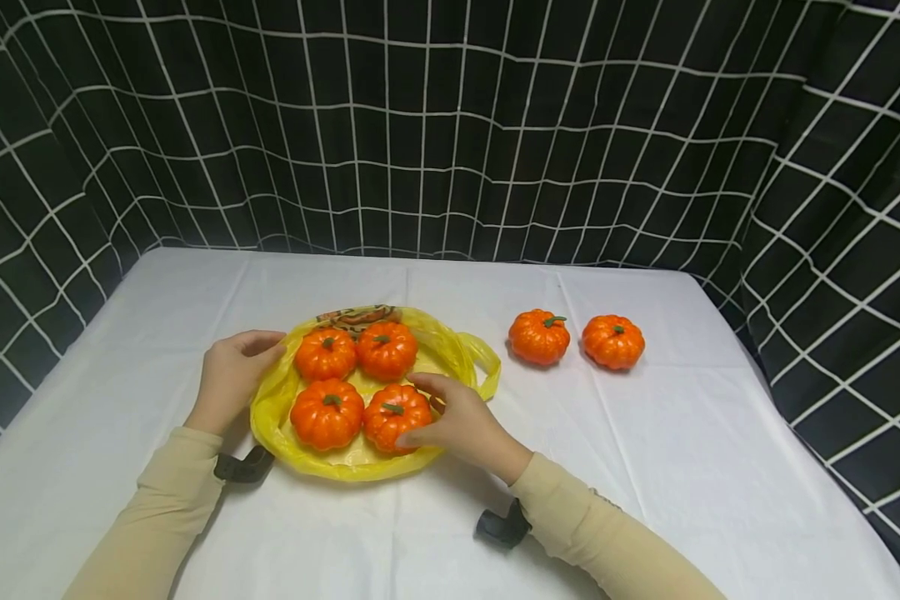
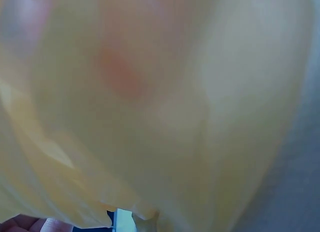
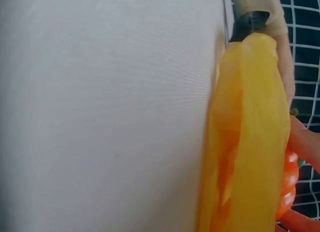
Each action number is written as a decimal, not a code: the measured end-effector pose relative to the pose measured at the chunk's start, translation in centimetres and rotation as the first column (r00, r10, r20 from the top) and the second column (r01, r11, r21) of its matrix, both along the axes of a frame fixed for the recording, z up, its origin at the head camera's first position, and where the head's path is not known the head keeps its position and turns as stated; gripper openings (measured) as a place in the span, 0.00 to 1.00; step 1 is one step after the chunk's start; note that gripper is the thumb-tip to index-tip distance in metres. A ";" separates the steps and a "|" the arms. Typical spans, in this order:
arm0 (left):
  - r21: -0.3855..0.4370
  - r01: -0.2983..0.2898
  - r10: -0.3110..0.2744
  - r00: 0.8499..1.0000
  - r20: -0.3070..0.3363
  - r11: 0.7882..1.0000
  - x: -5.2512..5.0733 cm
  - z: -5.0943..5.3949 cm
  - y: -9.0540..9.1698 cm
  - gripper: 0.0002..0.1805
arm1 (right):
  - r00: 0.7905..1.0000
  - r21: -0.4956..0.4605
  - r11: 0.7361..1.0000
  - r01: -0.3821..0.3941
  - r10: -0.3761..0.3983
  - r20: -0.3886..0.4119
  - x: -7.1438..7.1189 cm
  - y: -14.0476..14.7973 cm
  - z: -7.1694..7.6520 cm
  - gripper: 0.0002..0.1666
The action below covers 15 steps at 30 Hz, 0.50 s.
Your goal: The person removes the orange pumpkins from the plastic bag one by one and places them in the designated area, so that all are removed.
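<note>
Four pumpkins [image 1: 328, 414] lie inside the yellow bag [image 1: 352, 471]: head view, left hand [image 1: 232, 375] at the nine-o'clock edge, pinch uncertain, and right hand [image 1: 465, 421], angled inward, gripping the four-o'clock pumpkin [image 1: 396, 423], apparently a placing step next calling for release; left wrist view, bag blurred; right wrist view, fingers [image 3: 306, 142] flanking a pumpkin.

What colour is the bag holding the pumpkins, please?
The bag is yellow, best seen in the head view.
</note>
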<state>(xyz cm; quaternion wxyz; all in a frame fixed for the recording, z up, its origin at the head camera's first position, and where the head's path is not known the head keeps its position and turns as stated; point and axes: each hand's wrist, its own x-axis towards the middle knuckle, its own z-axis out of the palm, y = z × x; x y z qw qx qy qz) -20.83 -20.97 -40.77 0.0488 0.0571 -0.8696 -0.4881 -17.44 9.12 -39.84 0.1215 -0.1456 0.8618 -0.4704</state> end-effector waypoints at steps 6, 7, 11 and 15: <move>0.000 0.004 -0.004 1.000 0.002 1.000 0.0 0.1 0.0 0.19 | 1.000 0.034 0.999 -0.009 0.009 -0.007 -0.1 0.0 -0.2 0.49; 0.002 0.005 -0.005 1.000 0.002 1.000 0.0 0.1 0.0 0.19 | 1.000 0.039 0.999 -0.010 0.010 -0.009 -0.1 0.0 -0.2 0.49; 0.005 0.006 -0.006 1.000 0.009 1.000 0.0 0.1 0.0 0.19 | 1.000 0.045 0.999 -0.004 0.004 -0.007 0.0 0.0 -0.1 0.48; 0.003 0.007 -0.007 1.000 0.020 1.000 0.0 0.2 0.0 0.20 | 1.000 0.043 0.999 0.011 -0.011 0.002 0.1 0.2 0.2 0.47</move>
